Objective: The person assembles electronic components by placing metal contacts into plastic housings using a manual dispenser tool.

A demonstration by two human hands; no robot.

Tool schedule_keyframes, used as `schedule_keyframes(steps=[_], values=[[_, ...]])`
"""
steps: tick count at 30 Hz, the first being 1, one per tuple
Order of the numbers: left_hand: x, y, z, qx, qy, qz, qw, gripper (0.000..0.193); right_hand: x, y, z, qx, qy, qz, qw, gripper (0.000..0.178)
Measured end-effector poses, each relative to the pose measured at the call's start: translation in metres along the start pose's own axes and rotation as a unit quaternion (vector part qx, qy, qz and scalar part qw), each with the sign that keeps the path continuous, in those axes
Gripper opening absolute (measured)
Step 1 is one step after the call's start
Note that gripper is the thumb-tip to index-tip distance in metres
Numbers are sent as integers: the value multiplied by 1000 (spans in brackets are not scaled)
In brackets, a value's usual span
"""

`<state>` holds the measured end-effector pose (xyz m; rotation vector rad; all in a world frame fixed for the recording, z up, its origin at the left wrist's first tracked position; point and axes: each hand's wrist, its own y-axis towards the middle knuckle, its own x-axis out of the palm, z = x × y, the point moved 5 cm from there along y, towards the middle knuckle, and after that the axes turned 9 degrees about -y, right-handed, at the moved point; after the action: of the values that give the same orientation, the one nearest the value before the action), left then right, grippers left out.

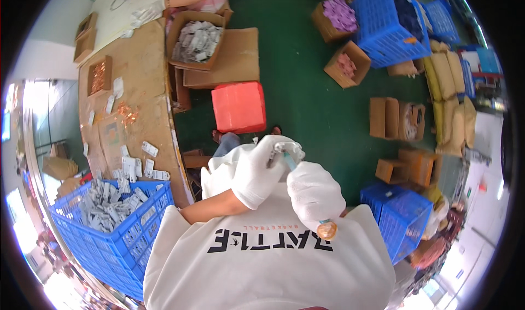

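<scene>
My left hand (258, 172), in a white glove, is closed around a small whitish part (290, 147) in front of my chest. My right hand (314, 192), also gloved in white, grips a hand tool with a rounded orange-brown handle end (327, 230). The teal front of the tool (290, 161) sticks out of my right fist and meets the part; its very tip is hidden. Both hands are close together above my lap.
To my left, a blue crate (104, 255) of white-grey parts stands beside a cardboard-covered table (150, 80) with loose parts. A red block-shaped object (239, 107) is ahead. Cartons, including one (347, 64) with pink pieces, and blue crates (388, 25) line the right. Another person's gloved hand (146, 13) rests on the far table.
</scene>
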<state>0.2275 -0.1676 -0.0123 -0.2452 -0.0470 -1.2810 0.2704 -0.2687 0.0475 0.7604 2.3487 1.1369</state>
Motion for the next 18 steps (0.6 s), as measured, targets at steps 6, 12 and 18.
schedule_keyframes(steps=[6,12,18], values=[[-13,-2,1,-37,43,41,998,26,10,-3,15,-76,79,22,994,37],[-43,-9,-10,46,-19,158,986,20,43,11,43,-50,102,57,992,39],[-91,-30,-15,43,95,293,950,23,93,28,69,4,184,51,982,48]])
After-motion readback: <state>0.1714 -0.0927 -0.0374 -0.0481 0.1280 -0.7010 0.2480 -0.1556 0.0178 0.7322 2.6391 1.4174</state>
